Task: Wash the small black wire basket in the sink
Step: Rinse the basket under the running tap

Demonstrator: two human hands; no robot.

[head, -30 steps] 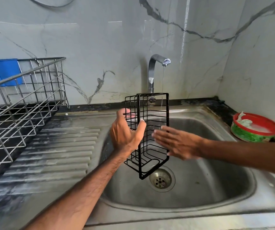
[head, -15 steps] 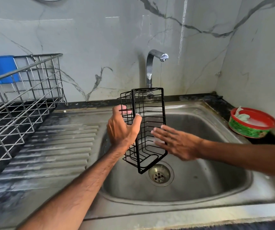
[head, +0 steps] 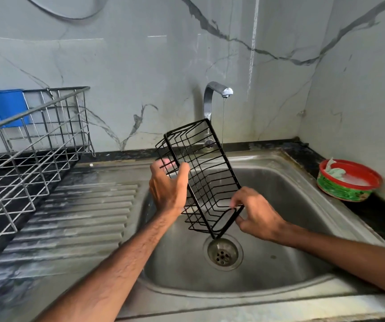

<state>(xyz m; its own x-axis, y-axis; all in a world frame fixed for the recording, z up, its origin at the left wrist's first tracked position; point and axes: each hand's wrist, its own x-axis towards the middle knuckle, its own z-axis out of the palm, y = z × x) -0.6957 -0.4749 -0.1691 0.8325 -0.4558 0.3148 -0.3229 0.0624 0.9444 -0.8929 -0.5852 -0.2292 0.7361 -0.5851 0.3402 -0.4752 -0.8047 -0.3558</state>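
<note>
Sink (head: 298,205), basket (head: 204,180) held, left hand (head: 167,189), right hand (head: 257,217)

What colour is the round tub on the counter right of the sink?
The tub has a red rim and green patterned sides, seen in the head view.

One small black wire basket (head: 202,180); my two hands, left hand (head: 168,189) and right hand (head: 260,216); one each: steel sink (head: 303,166), chrome tap (head: 210,98), silver wire rack (head: 24,163), red-rimmed green tub (head: 344,192).

Counter (head: 372,213) around sink (head: 279,182) bears rack (head: 24,159) and tub (head: 347,185).
</note>
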